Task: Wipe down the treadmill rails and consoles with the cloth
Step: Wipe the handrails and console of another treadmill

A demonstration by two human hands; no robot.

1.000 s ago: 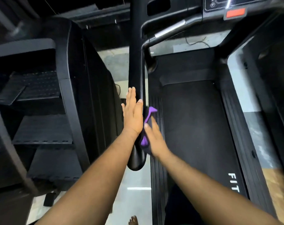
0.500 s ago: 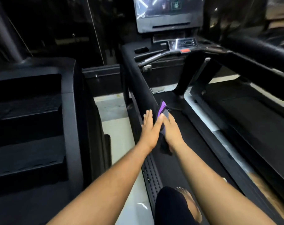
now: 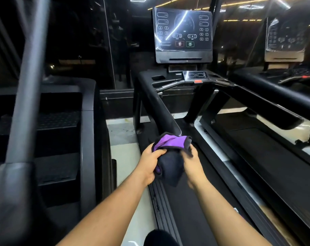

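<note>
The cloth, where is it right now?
In the head view, the cloth sits low centre, bunched between the left hand and right hand, just at the near end of the treadmill's left rail.

Cloth (image 3: 170, 157) between both hands, before the left rail (image 3: 161, 110), console (image 3: 183, 32) behind.

Dim gym interior, lit from above, with glare and edge blur.

Ceiling strip lights reflect as bright streaks on the console screen (image 3: 183, 31) far ahead of the hands. The right hand (image 3: 193, 165) is motion-blurred; the left hand (image 3: 150, 162) is sharper. The upright post (image 3: 24, 96) far to their left smears and bows with wide-angle distortion.
</note>
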